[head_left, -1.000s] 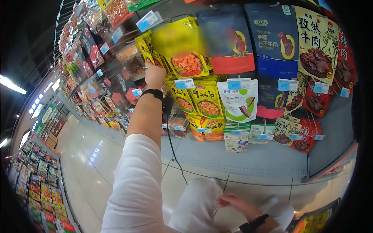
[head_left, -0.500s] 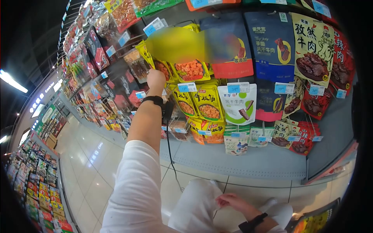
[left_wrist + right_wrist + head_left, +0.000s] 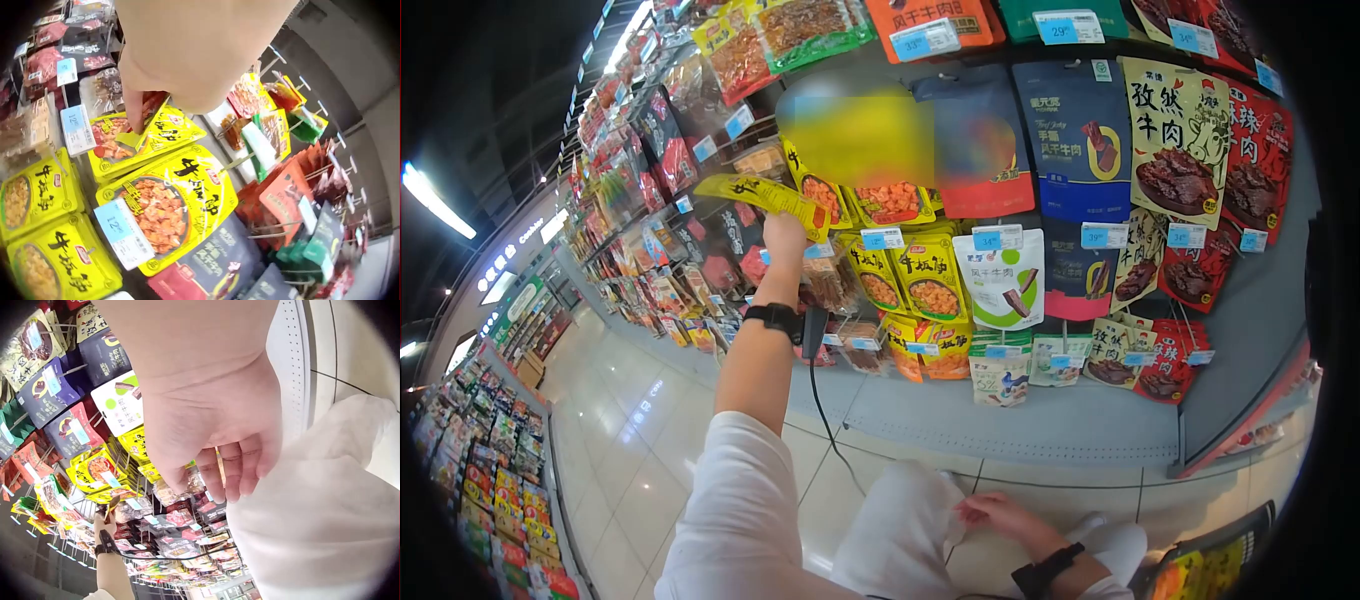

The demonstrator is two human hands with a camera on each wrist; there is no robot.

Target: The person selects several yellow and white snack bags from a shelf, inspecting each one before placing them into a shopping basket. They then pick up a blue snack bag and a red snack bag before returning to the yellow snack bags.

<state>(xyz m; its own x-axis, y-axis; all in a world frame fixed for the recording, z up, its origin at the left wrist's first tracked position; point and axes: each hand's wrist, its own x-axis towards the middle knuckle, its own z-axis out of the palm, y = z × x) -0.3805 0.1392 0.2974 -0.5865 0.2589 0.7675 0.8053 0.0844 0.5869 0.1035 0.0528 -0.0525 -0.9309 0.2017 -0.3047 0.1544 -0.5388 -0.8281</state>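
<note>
Flat yellow plastic packet (image 3: 745,191), one: gripped by left hand (image 3: 785,240); head view, long axis ten to four o'clock, free end towards ten. Right hand (image 3: 1003,517), one: fingers loosely bent, at left hand's five o'clock. White pouch with green ring (image 3: 1000,275), one showing: hanging, left hand's three o'clock.

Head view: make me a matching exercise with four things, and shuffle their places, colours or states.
Things:
1. left hand
2. right hand
3. white pouch
4. floor

Places, colours or states:
A. pale and tiled
B. near a knee, holding nothing
C. hanging, printed with green
D. gripping a yellow packet

Right pairs: 1-D, 2-B, 3-C, 4-A
</note>
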